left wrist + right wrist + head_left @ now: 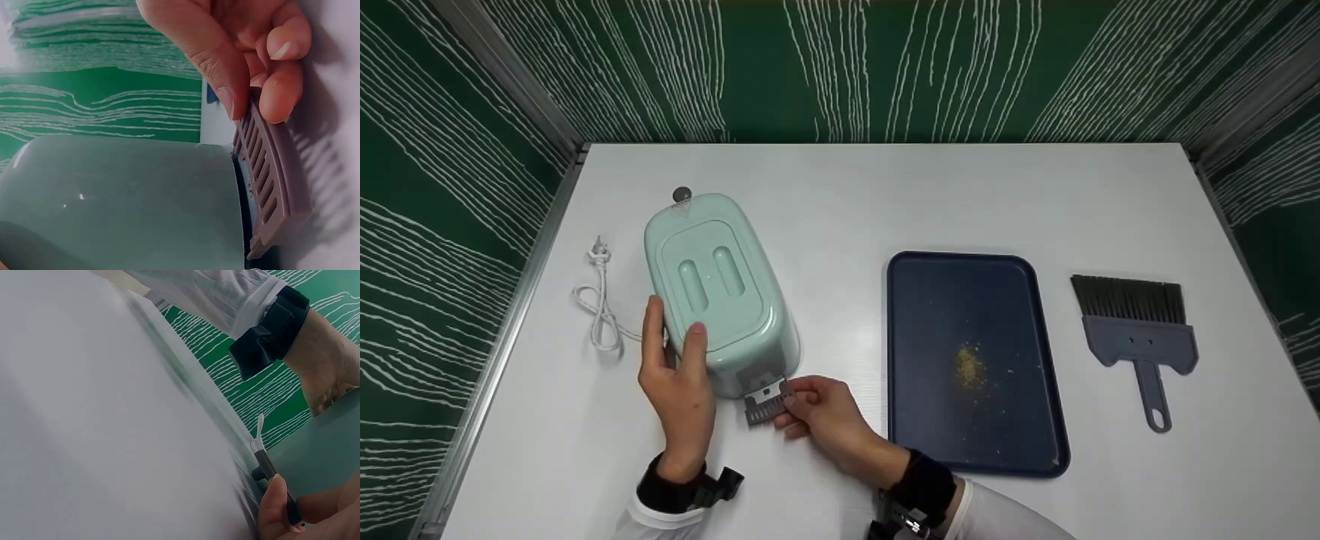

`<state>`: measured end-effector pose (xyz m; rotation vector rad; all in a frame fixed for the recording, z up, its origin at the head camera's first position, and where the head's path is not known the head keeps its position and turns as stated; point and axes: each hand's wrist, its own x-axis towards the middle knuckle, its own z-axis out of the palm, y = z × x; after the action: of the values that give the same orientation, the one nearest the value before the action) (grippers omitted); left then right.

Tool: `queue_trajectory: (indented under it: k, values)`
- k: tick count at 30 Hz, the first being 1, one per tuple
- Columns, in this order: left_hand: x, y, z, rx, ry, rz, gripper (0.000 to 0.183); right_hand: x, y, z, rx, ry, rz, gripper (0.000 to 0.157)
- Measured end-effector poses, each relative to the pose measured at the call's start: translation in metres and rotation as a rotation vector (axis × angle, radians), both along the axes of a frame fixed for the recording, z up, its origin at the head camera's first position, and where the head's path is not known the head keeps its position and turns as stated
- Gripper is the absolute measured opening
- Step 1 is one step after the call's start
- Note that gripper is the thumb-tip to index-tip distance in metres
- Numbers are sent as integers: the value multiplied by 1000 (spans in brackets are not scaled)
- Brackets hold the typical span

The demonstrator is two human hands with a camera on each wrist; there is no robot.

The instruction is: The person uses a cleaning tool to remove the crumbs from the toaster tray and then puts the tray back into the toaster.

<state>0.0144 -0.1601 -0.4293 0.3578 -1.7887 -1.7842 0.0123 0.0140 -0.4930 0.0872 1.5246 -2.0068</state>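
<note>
A mint-green toaster (712,289) with a lid on top stands at the left of the table. My left hand (679,397) rests on its near left corner, thumb on the lid and forefinger straight along the side; the other fingers are hidden in the head view. At the toaster's near end, my right hand (829,420) pinches the grey slotted end of a crumb tray (766,409) between thumb and fingers. That tray (273,185) sticks partly out at the toaster's base, close over the table, with a strip of its flat part showing.
A dark blue tray (952,315) with yellowish crumbs (970,367) lies right of the toaster. Farther right is a grey hand brush (1140,337) with dark bristles. A white cord with a plug (600,251) lies left of the toaster. Green, white-streaked walls (772,75) enclose the table.
</note>
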Motion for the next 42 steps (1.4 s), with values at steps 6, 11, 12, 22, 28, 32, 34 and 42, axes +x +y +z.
queue_trajectory:
  k: [6,11,12,22,28,32,34,42]
  values:
    - [0,0,0,-1,-3,-15,64,-4,1,-1,-10,-46,-21,27]
    - [1,-1,0,0,-11,-11,65,-5,0,-1,-27,-65,-27,31]
    - [1,-1,0,1,-12,-9,65,-5,0,-1,-30,-65,-26,32]
    - [0,0,0,4,-16,9,64,-4,1,-7,-53,-64,-47,37]
    - [0,1,0,13,-1,4,64,-4,0,-8,-43,-77,-66,21]
    - [0,1,0,11,8,-2,64,-5,-1,-7,-30,-90,-85,16]
    - [0,1,0,4,5,2,63,-5,-2,-6,-28,-90,-91,15]
    - [0,0,0,1,-1,6,64,-6,-5,-8,-32,-95,-110,12]
